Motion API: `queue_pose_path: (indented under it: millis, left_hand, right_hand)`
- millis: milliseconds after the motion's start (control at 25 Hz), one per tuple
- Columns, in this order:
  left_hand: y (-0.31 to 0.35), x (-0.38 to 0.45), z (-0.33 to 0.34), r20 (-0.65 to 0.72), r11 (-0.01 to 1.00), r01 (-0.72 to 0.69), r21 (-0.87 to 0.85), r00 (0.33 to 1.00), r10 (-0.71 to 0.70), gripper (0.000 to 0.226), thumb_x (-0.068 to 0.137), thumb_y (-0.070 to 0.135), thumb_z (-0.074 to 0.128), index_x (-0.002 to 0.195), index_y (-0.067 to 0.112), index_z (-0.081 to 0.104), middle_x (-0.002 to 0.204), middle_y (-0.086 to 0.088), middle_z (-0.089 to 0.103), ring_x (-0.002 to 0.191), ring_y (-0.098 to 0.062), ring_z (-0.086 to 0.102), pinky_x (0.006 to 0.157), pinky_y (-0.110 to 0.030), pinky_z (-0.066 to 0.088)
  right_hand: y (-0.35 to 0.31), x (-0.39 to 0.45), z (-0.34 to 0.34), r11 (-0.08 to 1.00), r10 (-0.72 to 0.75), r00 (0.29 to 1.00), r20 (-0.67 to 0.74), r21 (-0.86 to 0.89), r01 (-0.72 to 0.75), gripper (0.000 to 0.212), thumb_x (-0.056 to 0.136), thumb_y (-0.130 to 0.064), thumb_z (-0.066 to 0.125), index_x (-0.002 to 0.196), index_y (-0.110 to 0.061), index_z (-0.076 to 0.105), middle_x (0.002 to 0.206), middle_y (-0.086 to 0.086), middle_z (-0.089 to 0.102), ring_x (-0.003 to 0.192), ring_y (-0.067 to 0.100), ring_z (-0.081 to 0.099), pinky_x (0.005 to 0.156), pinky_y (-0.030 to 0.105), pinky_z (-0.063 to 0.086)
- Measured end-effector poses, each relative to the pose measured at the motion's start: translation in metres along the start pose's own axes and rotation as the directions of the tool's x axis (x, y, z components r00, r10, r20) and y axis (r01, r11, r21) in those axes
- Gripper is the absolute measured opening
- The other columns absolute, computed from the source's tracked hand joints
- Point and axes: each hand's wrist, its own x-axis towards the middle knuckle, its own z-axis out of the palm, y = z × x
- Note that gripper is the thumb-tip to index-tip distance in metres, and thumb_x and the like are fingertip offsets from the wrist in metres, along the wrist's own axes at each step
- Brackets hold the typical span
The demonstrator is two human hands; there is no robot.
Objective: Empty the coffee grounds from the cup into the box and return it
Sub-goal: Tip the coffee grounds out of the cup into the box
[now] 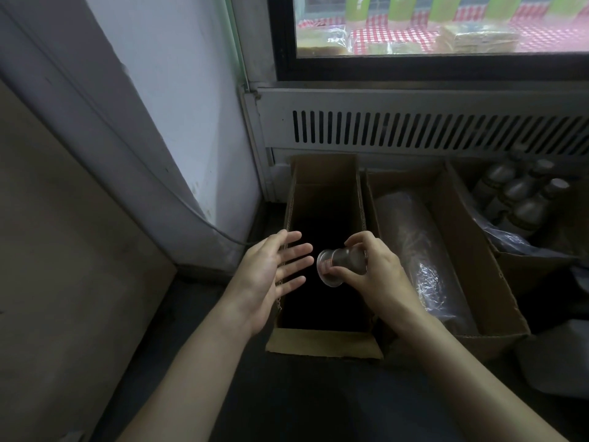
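Cardboard box (325, 173) below, right hand (379, 275) grip pinching cup (338, 266), left hand (271, 275) spread, bottles (522, 196) nr.

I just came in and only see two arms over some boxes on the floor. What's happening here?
A person is crouched over an open cardboard box on the floor. The right hand holds a small clear cup tipped sideways over the box's dark inside, mouth towards the left hand, which is open and flat beside it, not touching. Whether grounds have fallen cannot be told. A second box with a plastic-wrapped roll sits to the right.
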Motion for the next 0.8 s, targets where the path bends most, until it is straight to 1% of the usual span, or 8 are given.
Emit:
queue_pose_path:
  millis: [160, 280, 400, 480, 560, 640, 720, 800]
  left_hand:
    - [0.002, 0.001, 0.002, -0.01, 1.0, -0.003, 0.018, 1.0, 0.003, 0.033, 0.104, 0.039, 0.044, 0.121, 0.024, 0.067, 0.113, -0.001, 0.079, 0.104, -0.016, 0.075, 0.091, -0.04, 0.056]
    - [0.002, 0.002, 0.003, -0.015, 0.999, -0.01, 0.048, 1.0, 0.011, 0.032, 0.104, 0.039, 0.044, 0.121, 0.024, 0.067, 0.114, -0.001, 0.078, 0.104, -0.016, 0.075, 0.093, -0.041, 0.056]
    - [0.003, 0.001, 0.003, -0.016, 0.997, -0.028, 0.075, 0.999, 0.029, 0.033, 0.104, 0.039, 0.044, 0.122, 0.024, 0.067, 0.114, 0.0, 0.078, 0.105, -0.015, 0.075, 0.093, -0.041, 0.056]
    - [0.004, 0.0, 0.003, -0.007, 0.996, -0.043, 0.083, 0.999, 0.044, 0.033, 0.104, 0.039, 0.044, 0.123, 0.025, 0.067, 0.114, 0.001, 0.078, 0.104, -0.014, 0.075, 0.092, -0.04, 0.056]
    - [0.006, -0.001, 0.002, -0.011, 0.994, -0.057, 0.096, 0.998, 0.058, 0.033, 0.104, 0.039, 0.044, 0.123, 0.025, 0.067, 0.113, 0.001, 0.079, 0.104, -0.014, 0.075, 0.091, -0.038, 0.057]
    - [0.008, -0.002, 0.003, -0.026, 0.991, -0.066, 0.116, 0.997, 0.07, 0.033, 0.104, 0.039, 0.044, 0.123, 0.025, 0.067, 0.113, 0.001, 0.078, 0.104, -0.014, 0.074, 0.09, -0.038, 0.057]
    - [0.009, -0.003, 0.004, -0.036, 0.99, -0.067, 0.124, 0.997, 0.072, 0.033, 0.104, 0.039, 0.043, 0.123, 0.024, 0.066, 0.115, 0.001, 0.077, 0.105, -0.014, 0.074, 0.091, -0.038, 0.056]
    - [0.009, -0.004, 0.005, -0.032, 0.989, -0.067, 0.129, 0.997, 0.071, 0.033, 0.104, 0.039, 0.043, 0.123, 0.025, 0.066, 0.116, 0.0, 0.077, 0.105, -0.013, 0.074, 0.091, -0.038, 0.056]
  right_hand:
    - [0.001, 0.0, 0.004, 0.994, -0.048, 0.997, 0.056, -0.095, 0.054, 0.046, 0.087, -0.04, 0.076, 0.13, -0.037, 0.06, 0.125, -0.005, 0.058, 0.118, 0.02, 0.052, 0.096, 0.038, 0.048]
    - [0.002, 0.0, 0.009, 0.975, -0.103, 0.989, 0.104, -0.185, 0.121, 0.052, 0.091, -0.038, 0.073, 0.141, -0.037, 0.059, 0.133, -0.003, 0.058, 0.122, 0.02, 0.047, 0.096, 0.032, 0.04]
    - [0.003, 0.001, 0.013, 0.987, -0.091, 0.986, 0.143, -0.122, 0.108, 0.053, 0.091, -0.038, 0.073, 0.142, -0.037, 0.059, 0.132, -0.005, 0.057, 0.122, 0.017, 0.047, 0.094, 0.028, 0.036]
    - [0.005, 0.003, 0.011, 0.995, -0.042, 0.991, 0.125, -0.082, 0.053, 0.052, 0.09, -0.037, 0.074, 0.141, -0.037, 0.06, 0.131, -0.004, 0.056, 0.122, 0.019, 0.048, 0.098, 0.032, 0.04]
    - [0.006, 0.004, 0.01, 0.953, -0.077, 0.995, 0.064, -0.288, 0.092, 0.052, 0.092, -0.033, 0.072, 0.142, -0.036, 0.06, 0.132, -0.001, 0.055, 0.121, 0.023, 0.047, 0.102, 0.037, 0.042]
    - [0.004, 0.003, 0.012, 0.912, -0.102, 0.993, 0.064, -0.393, 0.119, 0.052, 0.093, -0.032, 0.071, 0.143, -0.035, 0.059, 0.134, 0.0, 0.054, 0.12, 0.026, 0.047, 0.104, 0.038, 0.04]
    - [0.002, 0.0, 0.014, 0.922, -0.099, 0.99, 0.102, -0.364, 0.13, 0.053, 0.092, -0.033, 0.072, 0.143, -0.036, 0.058, 0.132, -0.001, 0.053, 0.12, 0.024, 0.046, 0.102, 0.033, 0.038]
    - [-0.001, -0.002, 0.017, 0.96, -0.094, 0.988, 0.124, -0.253, 0.123, 0.053, 0.091, -0.038, 0.072, 0.142, -0.038, 0.058, 0.129, -0.004, 0.052, 0.119, 0.02, 0.046, 0.097, 0.029, 0.039]
